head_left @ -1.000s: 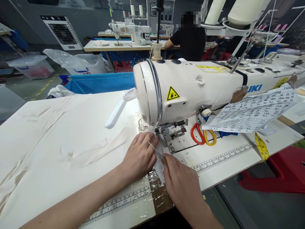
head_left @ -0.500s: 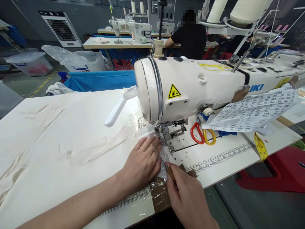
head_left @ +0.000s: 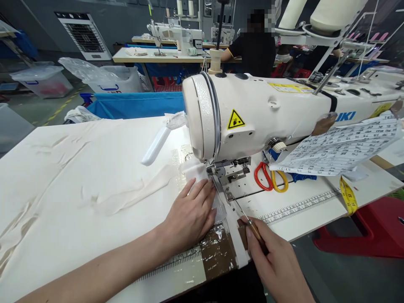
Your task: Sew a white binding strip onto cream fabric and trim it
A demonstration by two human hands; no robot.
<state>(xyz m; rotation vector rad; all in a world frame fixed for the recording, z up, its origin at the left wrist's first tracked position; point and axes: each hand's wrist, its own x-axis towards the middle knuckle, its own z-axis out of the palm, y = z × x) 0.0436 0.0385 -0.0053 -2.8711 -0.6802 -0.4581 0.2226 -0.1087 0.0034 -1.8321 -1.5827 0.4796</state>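
Observation:
My left hand [head_left: 192, 210] lies palm down with its fingers stretched out, pressing on white fabric [head_left: 195, 169] just in front of the needle area of the sewing machine [head_left: 246, 113]. Part of the fabric is hidden under that hand. Closed around the wooden handle of an awl [head_left: 256, 232], my right hand [head_left: 277, 256] is over the front edge of the table. The thin metal tip points up and left, towards the machine's metal plate. Between my hands, a narrow white strip [head_left: 235, 235] runs from the needle area down to the table's front edge.
Red-and-yellow-handled scissors [head_left: 264, 176] lie beside the machine, under a handwritten sheet [head_left: 337, 147]. A yellow measuring tape [head_left: 348, 197] hangs over the table edge near a red stool [head_left: 362, 231]. Pale fabric [head_left: 132, 198] lies on the left. Another person [head_left: 257, 46] sits behind.
My right hand has moved right with the awl, away from my left hand. The white strip now shows stretched to the table edge. My left hand stays nearly in place; the view has shifted slightly.

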